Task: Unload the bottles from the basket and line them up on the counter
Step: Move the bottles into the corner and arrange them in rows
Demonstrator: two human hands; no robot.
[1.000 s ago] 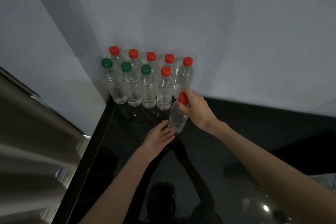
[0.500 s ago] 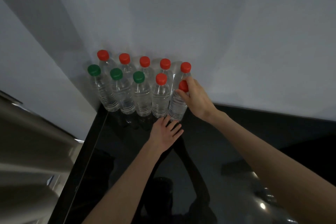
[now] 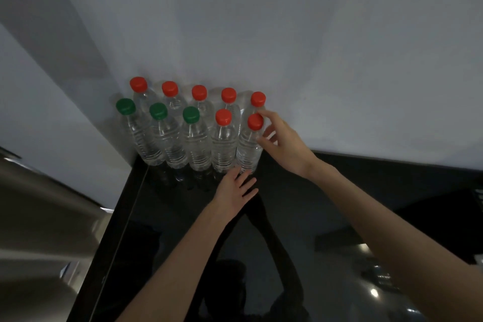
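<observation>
Now, ten water bottles are standing upright in two rows on the black counter, and the end bottle, red-capped, is closing the front row's right end. Three green-capped bottles are standing furthest left of it, a red-capped neighbour is touching its left side, and the back row of five red caps is lining the wall behind it. The left hand is lying flat and relaxed, fingertips reaching the end bottle's base. The right hand is hovering just right of it, fingers spread loosely, with forefinger and thumb brushing cap and shoulder without clasping.
</observation>
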